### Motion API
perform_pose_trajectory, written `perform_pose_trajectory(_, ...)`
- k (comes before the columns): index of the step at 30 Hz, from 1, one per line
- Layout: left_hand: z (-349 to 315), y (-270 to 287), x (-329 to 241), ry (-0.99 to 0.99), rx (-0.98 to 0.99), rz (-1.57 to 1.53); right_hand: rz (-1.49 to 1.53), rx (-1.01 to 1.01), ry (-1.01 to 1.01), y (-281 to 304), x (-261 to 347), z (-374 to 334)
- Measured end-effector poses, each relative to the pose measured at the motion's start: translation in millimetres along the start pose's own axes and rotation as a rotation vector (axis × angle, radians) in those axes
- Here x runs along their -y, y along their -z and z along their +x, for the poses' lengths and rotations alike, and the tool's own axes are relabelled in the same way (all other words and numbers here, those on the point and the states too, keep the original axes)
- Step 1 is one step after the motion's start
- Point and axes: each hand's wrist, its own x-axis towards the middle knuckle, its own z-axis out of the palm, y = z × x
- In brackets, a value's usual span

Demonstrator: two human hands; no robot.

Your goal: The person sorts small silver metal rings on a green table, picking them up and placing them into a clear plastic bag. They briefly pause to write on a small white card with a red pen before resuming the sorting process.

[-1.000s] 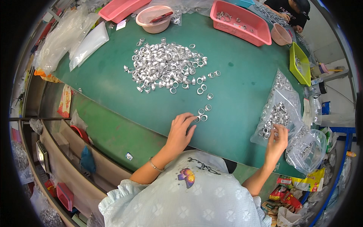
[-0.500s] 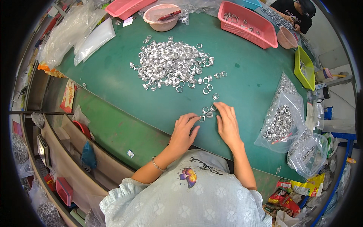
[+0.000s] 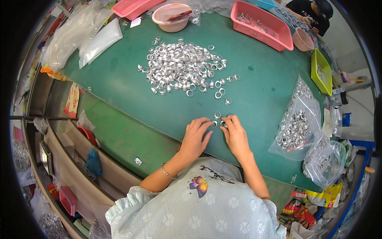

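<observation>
Small silver metal rings, each with a raised collar, lie on the green table (image 3: 131, 95). Most form a large pile (image 3: 179, 65) at the middle, and a few trail off toward me. Close to the near edge, my left hand (image 3: 194, 137) has its thumb and fingers apart, with the index fingertip against one metal ring (image 3: 214, 124). Facing it, my right hand (image 3: 236, 138) has its fingers bent down over a metal ring (image 3: 223, 124), partly hidden by the fingertips. Another loose ring (image 3: 217, 115) lies just beyond, between the two hands.
Clear plastic bags of rings (image 3: 294, 129) lie to the right. At the back stand a pink basket (image 3: 278, 42), a pale pink bowl (image 3: 171, 26) holding a red-handled tool, and a green basket (image 3: 324, 81). Empty plastic bags (image 3: 99, 42) lie far left. A person (image 3: 312, 16) works at far right.
My right hand has drawn back toward me, its fingertips now bent over a ring. The rings near it have shifted closer to my body. My left hand has hardly moved.
</observation>
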Motion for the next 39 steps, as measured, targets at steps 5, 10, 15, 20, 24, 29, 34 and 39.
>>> perform_pose_trajectory(5,-1,1,2,0.004,-0.002,-0.012,0.072,-0.183,-0.044,55,6,-17)
perform_pose_trajectory(10,-5,3,4,0.027,-0.006,-0.017,-0.579,-0.637,-0.183,133,-18,-57)
perform_pose_trajectory(15,-1,-4,7,0.051,-0.091,-0.081,-0.374,-0.426,-0.002,73,3,-49)
perform_pose_trajectory(20,-2,1,2,0.073,-0.143,-0.079,-0.112,-0.124,0.122,-17,29,-6)
perform_pose_trajectory(24,-6,5,3,0.081,-0.162,-0.057,-0.058,-0.063,0.087,-35,10,-6)
perform_pose_trajectory(29,-9,4,9,0.099,-0.162,-0.055,-0.107,-0.094,0.129,-16,22,5)
perform_pose_trajectory(34,-5,6,3,0.093,-0.15,-0.051,-0.139,-0.079,0.149,-30,10,8)
perform_pose_trajectory(39,-3,3,6,0.089,-0.134,-0.06,0.032,-0.079,0.059,-5,4,-6)
